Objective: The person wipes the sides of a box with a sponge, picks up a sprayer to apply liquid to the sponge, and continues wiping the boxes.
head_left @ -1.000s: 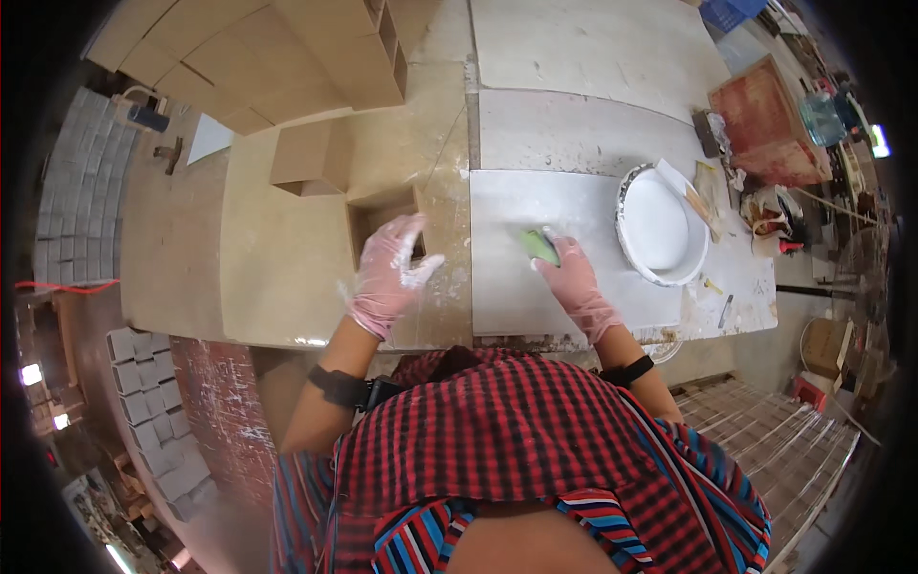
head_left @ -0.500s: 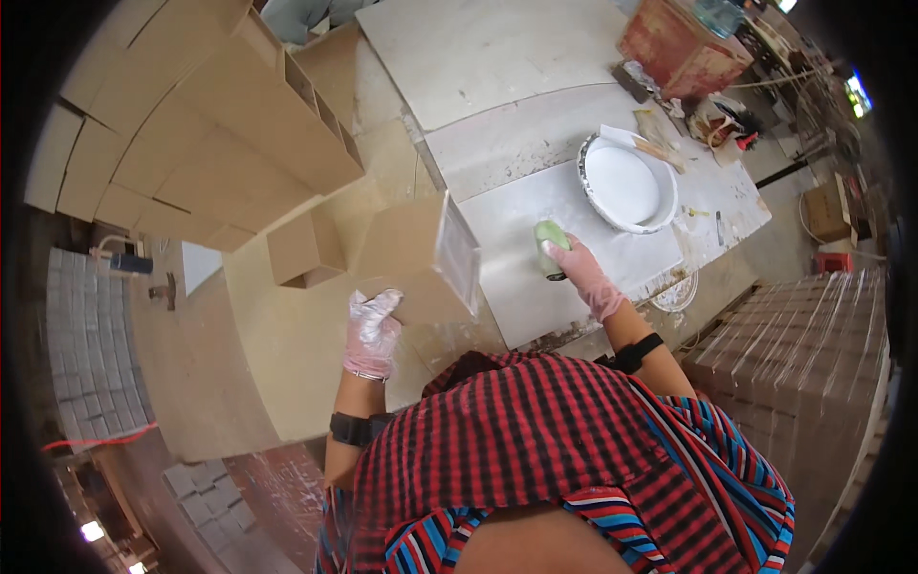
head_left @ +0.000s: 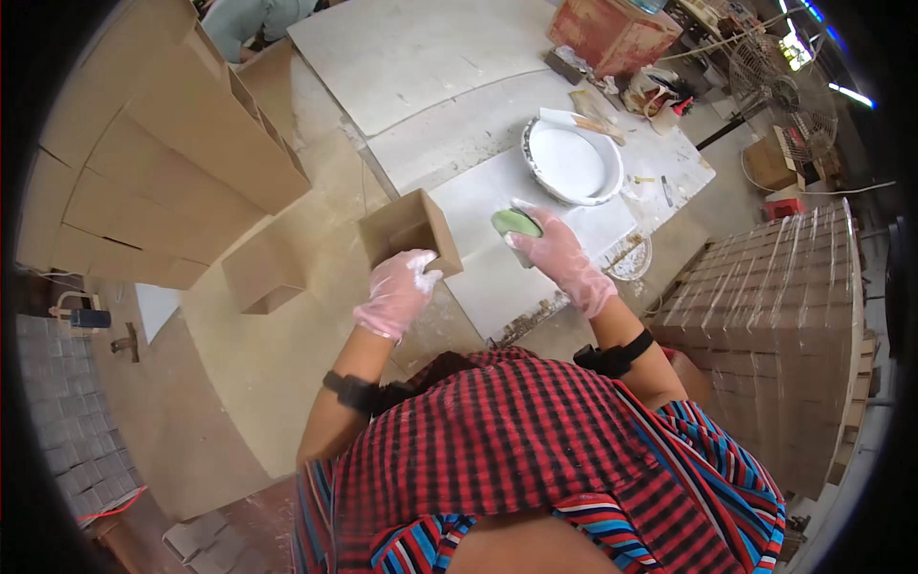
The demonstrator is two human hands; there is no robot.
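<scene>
My left hand (head_left: pixel 397 295), in a thin clear glove, grips the near wall of a brown cardboard box (head_left: pixel 443 232), its fingers reaching over the edge. The box's open end faces up toward me, showing a hollow inside. My right hand (head_left: pixel 562 253), gloved the same way, holds a pale green sponge (head_left: pixel 516 224) over the white-smeared board. Beyond it stands a round basin (head_left: pixel 614 182) of white paste, with a wooden-handled brush (head_left: pixel 600 126) lying across its rim. A second brown box (head_left: pixel 266 273) sits on the tan board to the left.
Brown cardboard boxes (head_left: pixel 163 172) are stacked high at the left. A hammer (head_left: pixel 126 342) lies beyond the tan board. At the right stands a wrapped pallet stack (head_left: pixel 765 316). A red-stained box (head_left: pixel 612 36) and a paint-smeared bucket (head_left: pixel 653 91) stand at the back; another person's sleeve (head_left: pixel 251 21) shows far left.
The box in my left hand has turned, so its open end now faces me instead of its coated side. My right hand with the sponge has come closer to the box. The view has shifted.
</scene>
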